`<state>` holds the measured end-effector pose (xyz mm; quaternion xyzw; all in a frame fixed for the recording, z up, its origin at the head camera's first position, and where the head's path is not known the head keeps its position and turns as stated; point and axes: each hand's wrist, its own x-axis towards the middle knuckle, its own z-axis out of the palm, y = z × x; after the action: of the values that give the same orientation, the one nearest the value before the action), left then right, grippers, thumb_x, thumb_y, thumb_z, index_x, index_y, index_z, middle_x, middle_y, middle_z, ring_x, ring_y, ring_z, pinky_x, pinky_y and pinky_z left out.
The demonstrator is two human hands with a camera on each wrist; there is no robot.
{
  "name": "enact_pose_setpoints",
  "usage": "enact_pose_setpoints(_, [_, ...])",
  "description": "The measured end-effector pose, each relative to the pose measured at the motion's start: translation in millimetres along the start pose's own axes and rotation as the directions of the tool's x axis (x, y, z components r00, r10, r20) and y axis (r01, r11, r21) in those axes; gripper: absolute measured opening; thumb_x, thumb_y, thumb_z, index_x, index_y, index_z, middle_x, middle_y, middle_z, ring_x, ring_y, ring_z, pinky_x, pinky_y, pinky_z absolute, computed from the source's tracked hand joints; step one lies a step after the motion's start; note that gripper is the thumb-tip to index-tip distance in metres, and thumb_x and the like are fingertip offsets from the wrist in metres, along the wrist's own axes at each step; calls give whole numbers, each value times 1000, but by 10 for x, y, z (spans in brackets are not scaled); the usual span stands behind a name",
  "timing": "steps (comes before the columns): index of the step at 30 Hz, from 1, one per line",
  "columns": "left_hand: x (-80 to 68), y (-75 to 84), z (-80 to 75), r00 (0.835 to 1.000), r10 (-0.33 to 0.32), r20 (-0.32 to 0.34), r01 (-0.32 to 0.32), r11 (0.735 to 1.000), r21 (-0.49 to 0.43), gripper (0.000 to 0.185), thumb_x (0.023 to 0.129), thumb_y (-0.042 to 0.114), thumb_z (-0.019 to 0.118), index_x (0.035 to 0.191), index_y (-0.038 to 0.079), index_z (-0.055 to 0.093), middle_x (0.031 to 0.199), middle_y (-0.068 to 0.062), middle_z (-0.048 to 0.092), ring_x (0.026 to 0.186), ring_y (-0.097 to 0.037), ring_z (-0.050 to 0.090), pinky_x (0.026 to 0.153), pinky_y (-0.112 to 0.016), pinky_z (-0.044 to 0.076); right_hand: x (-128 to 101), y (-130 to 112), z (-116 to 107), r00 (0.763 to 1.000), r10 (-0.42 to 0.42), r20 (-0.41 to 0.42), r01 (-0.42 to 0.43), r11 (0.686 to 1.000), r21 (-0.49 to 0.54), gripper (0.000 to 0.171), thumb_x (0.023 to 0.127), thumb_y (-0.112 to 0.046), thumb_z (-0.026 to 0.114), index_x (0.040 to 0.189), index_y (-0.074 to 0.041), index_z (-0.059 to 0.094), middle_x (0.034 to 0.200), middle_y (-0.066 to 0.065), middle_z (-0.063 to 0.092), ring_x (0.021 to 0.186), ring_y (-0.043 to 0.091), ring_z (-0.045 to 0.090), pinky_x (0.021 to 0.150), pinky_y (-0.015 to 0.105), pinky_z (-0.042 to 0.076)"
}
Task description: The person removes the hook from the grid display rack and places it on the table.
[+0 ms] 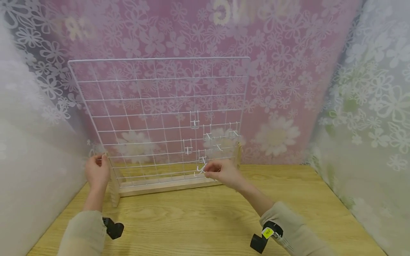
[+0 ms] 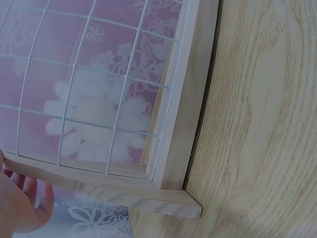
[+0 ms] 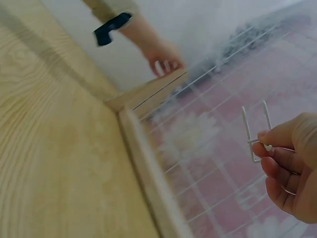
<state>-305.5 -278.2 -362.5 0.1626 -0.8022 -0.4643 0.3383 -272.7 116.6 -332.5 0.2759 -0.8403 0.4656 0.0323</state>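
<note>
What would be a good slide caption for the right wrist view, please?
Right hand pinching a white wire hook in front of the grid panel, left hand at its far post.

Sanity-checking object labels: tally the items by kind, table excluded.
Grid: 1
Stand: 1, gripped by the left hand
Hooks hung on the grid: 6, small and faint, so approximate
Hook pinched in the right hand: 1
Total: 9
</note>
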Motion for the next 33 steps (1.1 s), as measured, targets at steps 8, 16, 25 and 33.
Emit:
enact_pose_setpoints(8, [-22, 31, -22, 995, -73, 67, 72, 997, 18, 50, 98, 31, 35, 118, -13, 48, 109, -30, 49, 102, -43, 45, 92, -51, 33, -50, 491, 388, 996, 86, 27, -85, 996, -22, 7, 83, -5, 67, 89, -2, 68, 74, 0, 63, 63, 16, 56, 52, 22, 44])
enact_pose_setpoints(16, [-43, 29, 12, 998, -53, 27, 53, 999, 7, 44, 97, 27, 38, 112, -12, 52, 101, -28, 52, 93, -39, 48, 83, -46, 36, -42, 804, 733, 995, 92, 45, -92, 996, -15, 4, 80, 0, 67, 84, 0, 67, 73, 0, 61, 62, 9, 52, 53, 21, 44])
enact_pose_setpoints(25, [-56, -16, -14, 998, -36, 55, 35, 999, 16, 44, 98, 27, 37, 116, -12, 49, 103, -27, 51, 95, -38, 47, 82, -45, 36, -23, 929, 1102, 988, 136, 66, -134, 990, -38, 3, 81, -5, 68, 83, -3, 68, 71, -1, 61, 60, 5, 49, 53, 20, 42])
enact_pose_setpoints(33, [-52, -38, -29, 996, -31, 82, 30, 999, 21, 44, 99, 26, 37, 117, -12, 47, 104, -27, 49, 96, -38, 46, 81, -45, 37, 36, 932, 1346, 995, 90, 43, -86, 994, -73, 3, 76, -3, 71, 78, -2, 69, 70, -3, 61, 63, 1, 47, 57, 19, 41])
